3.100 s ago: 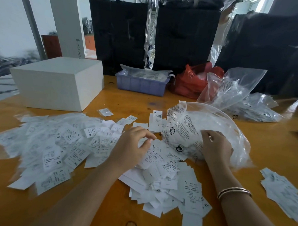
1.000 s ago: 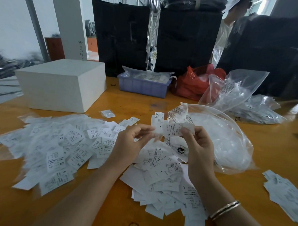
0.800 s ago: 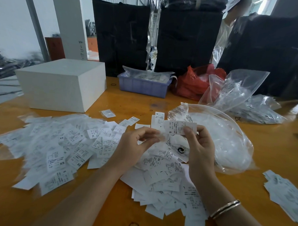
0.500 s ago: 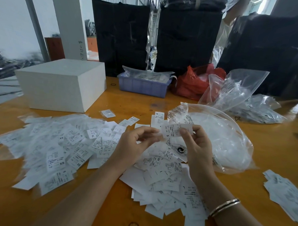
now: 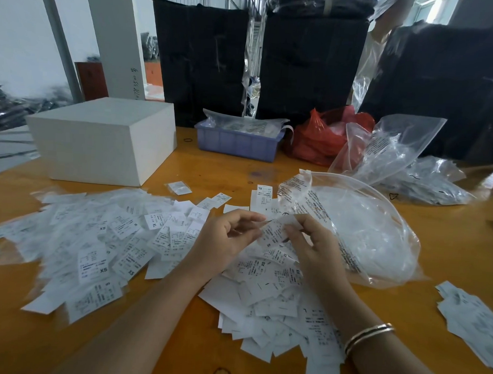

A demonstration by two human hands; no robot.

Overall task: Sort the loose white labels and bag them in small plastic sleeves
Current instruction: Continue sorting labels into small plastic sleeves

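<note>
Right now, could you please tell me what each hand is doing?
Left hand: fingers curled, pinching one end of a small label.
Right hand: pinching the same label's other end.

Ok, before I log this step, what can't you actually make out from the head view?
- Label pinched between left hand and right hand: motion-blurred, size mark unreadable; whether a sleeve is around it, cannot tell.
- Blue tray: contents veiled by crumpled plastic.
- Large clear bag: contents only a white haze.
- Label stack: cut off by the right edge.
</note>
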